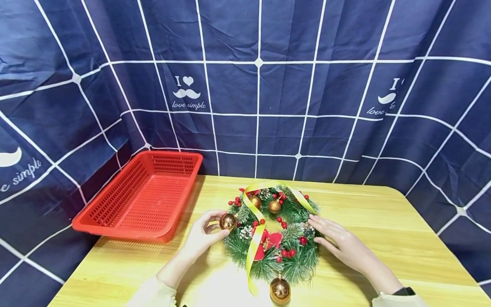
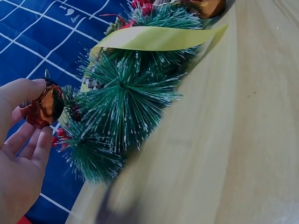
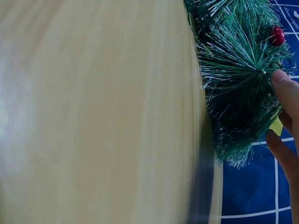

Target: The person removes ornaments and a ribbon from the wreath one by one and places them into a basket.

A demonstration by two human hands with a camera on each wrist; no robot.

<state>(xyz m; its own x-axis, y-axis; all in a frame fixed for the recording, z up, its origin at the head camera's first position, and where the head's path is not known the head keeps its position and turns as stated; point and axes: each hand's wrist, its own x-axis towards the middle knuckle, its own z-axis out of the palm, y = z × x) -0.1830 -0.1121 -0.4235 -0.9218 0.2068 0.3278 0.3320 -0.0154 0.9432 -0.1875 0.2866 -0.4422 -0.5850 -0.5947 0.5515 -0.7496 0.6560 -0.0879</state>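
A green wreath (image 1: pixel 268 268) with frosted tips, red berries, pinecones and a red bow lies on the table. A yellow ribbon (image 1: pixel 256 243) loops across it. My left hand (image 1: pixel 203 236) pinches a shiny gold bauble (image 1: pixel 228 221) between thumb and fingers at the wreath's left side; the left wrist view shows this bauble (image 2: pixel 46 106) close up. Against the right side of the wreath rests my right hand (image 1: pixel 341 245), its fingers fairly straight and touching the greenery. Another shiny gold bauble (image 1: pixel 280 291) sits at the wreath's near edge, and a glittery gold ball (image 1: pixel 274 207) lies on its far part.
To the left stands a red plastic basket (image 1: pixel 153 200) with slotted sides. The wooden table (image 1: pixel 383 230) extends beyond the wreath on the right. Behind it all hangs a dark blue curtain (image 1: pixel 284 94) with white grid lines.
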